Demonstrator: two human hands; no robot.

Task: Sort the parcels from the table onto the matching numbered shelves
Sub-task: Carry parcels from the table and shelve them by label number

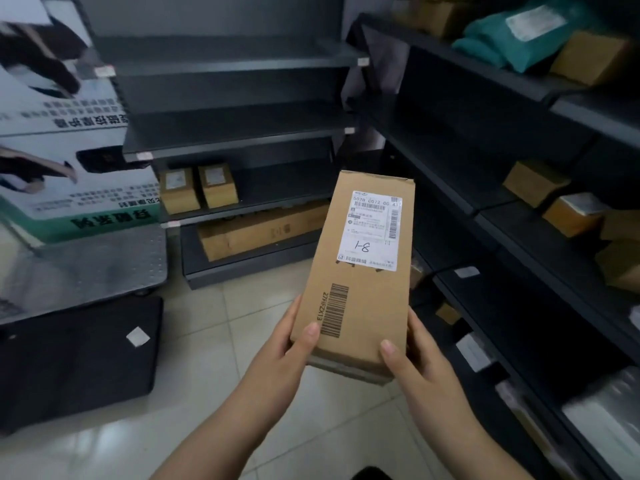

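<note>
Poster board (59,140) leans at far left, metal cart (86,268) and black case (76,355) below it on floor. Centre shelf unit (228,64): upper shelves bare, two small boxes (199,188) side by side lower down, long carton (263,232) at bottom. Your left hand (287,344) and right hand (412,355) grip near end of parcel (360,271), thumbs on top; label (372,230) reads "8-1". Right shelves (519,216) carry boxes and teal mailer (519,32).

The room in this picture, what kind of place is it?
Probably a parcel pickup or sorting station: dark metal shelves with small tags, cardboard parcels on them, and a labelled box marked "8-1" held in both hands.
</note>
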